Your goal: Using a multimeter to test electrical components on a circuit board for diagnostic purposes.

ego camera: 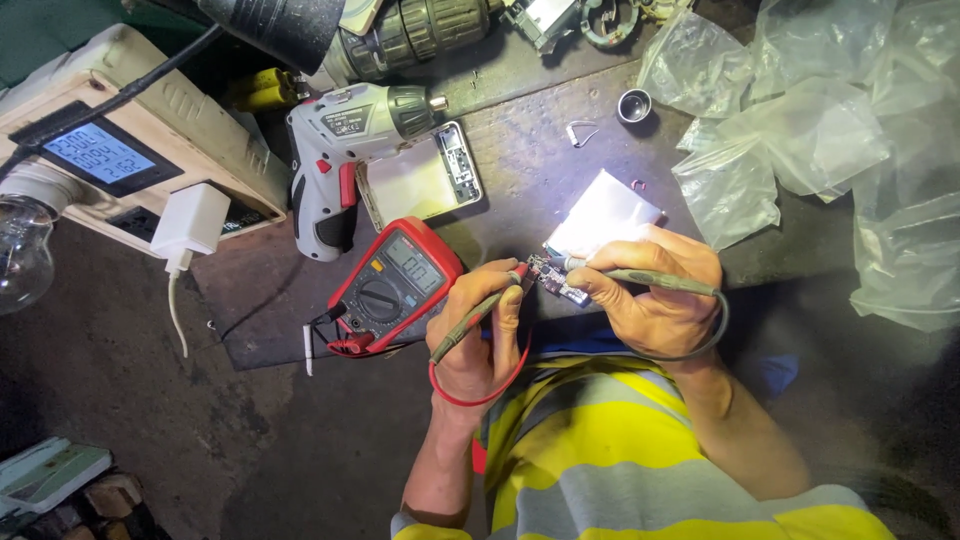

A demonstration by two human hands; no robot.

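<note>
My left hand point(480, 330) grips a red-tipped meter probe point(478, 318), its tip touching a small circuit board point(558, 282) at the bench's front edge. My right hand point(655, 295) pinches a second probe point(640, 277) with a dark lead, its tip on the same board. Both leads run back to a red and grey multimeter point(392, 285) lying left of my hands, its display lit. A bright white silvery pack point(603, 212) lies just behind the board.
A white cordless screwdriver point(335, 165) and an open metal case point(420, 175) lie behind the meter. At left a cream power box point(130, 140) with a blue display holds a white plug adapter point(190, 225) and a bulb point(22, 250). Clear plastic bags point(820, 140) pile at right.
</note>
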